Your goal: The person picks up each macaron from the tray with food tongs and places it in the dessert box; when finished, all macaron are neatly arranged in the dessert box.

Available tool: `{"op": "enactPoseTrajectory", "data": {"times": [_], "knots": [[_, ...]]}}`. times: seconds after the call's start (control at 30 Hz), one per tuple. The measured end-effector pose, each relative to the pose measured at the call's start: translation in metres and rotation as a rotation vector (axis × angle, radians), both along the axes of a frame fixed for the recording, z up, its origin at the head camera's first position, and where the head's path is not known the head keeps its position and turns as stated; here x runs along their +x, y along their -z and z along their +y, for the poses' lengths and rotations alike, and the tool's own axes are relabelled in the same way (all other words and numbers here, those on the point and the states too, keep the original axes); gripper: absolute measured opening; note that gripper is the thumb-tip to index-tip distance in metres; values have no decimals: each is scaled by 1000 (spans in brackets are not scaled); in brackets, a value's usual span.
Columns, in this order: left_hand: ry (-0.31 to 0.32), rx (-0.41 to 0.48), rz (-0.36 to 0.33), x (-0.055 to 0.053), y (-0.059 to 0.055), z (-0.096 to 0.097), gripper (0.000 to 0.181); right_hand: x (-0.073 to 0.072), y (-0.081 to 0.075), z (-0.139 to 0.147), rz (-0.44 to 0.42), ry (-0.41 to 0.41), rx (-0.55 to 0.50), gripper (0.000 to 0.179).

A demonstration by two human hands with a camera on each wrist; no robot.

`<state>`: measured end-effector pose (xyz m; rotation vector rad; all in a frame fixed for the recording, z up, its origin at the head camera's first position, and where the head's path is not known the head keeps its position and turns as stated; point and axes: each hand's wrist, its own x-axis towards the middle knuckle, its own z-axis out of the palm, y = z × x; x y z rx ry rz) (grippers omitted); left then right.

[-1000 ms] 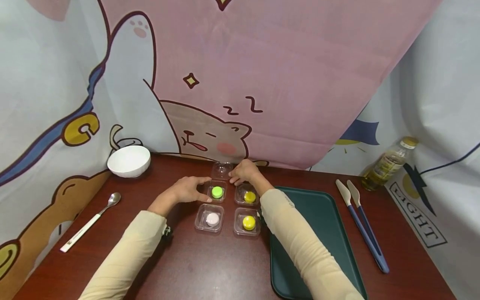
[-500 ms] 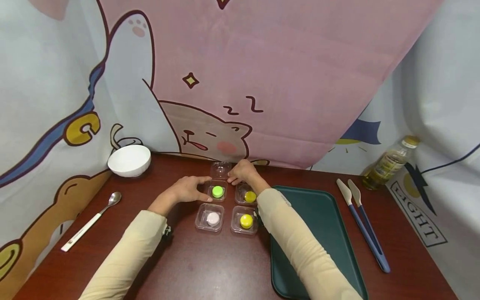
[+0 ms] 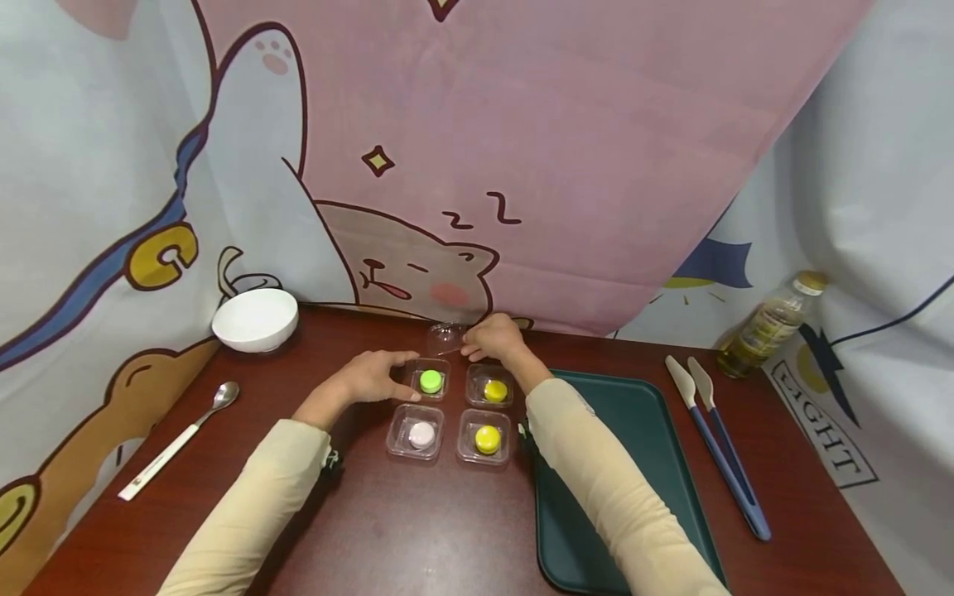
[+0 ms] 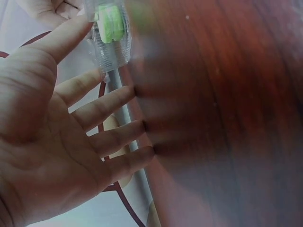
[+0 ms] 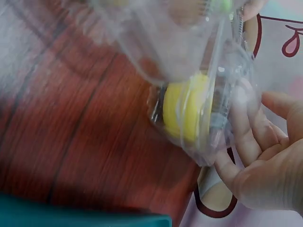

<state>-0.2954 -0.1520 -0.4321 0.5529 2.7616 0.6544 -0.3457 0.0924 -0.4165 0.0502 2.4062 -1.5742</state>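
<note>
Several clear plastic boxes stand in two rows on the table, each with one macaron. My left hand (image 3: 370,378) holds the far left box (image 3: 440,396) between thumb and index finger. The other fingers spread beside it in the left wrist view. A green macaron (image 3: 431,382) is inside. My right hand (image 3: 495,338) holds the right edge of that box's raised clear lid (image 3: 444,339); the exact fingertip contact is unclear. The far right box has a yellow macaron (image 3: 495,391). The front boxes hold a pale pink macaron (image 3: 421,435) and another yellow macaron (image 3: 488,439).
A dark green tray (image 3: 633,571) lies right, under my right sleeve. Beyond it are blue-handled tongs (image 3: 726,459) and an oil bottle (image 3: 768,331). A white bowl (image 3: 256,321) and a spoon (image 3: 179,441) are left. A printed cloth (image 3: 559,182) hangs behind the table.
My right hand first shifted slightly left, then right, and the raised lid moved with it and now looks tilted. The front right box slid slightly left. My left hand has hardly moved.
</note>
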Motion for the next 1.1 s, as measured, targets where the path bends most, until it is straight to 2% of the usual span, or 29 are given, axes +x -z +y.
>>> {"op": "enactPoseTrajectory", "data": {"times": [0.27, 0.83, 1.1], "knots": [[-6, 8, -3, 2, -2, -1, 83, 3, -3, 11, 17, 1, -74, 23], [-5, 14, 16, 6, -1, 1, 82, 26, -17, 29, 41, -24, -172, 30], [-10, 30, 8, 6, 0, -1, 87, 29, -20, 39, 45, -22, -199, 31]]}}
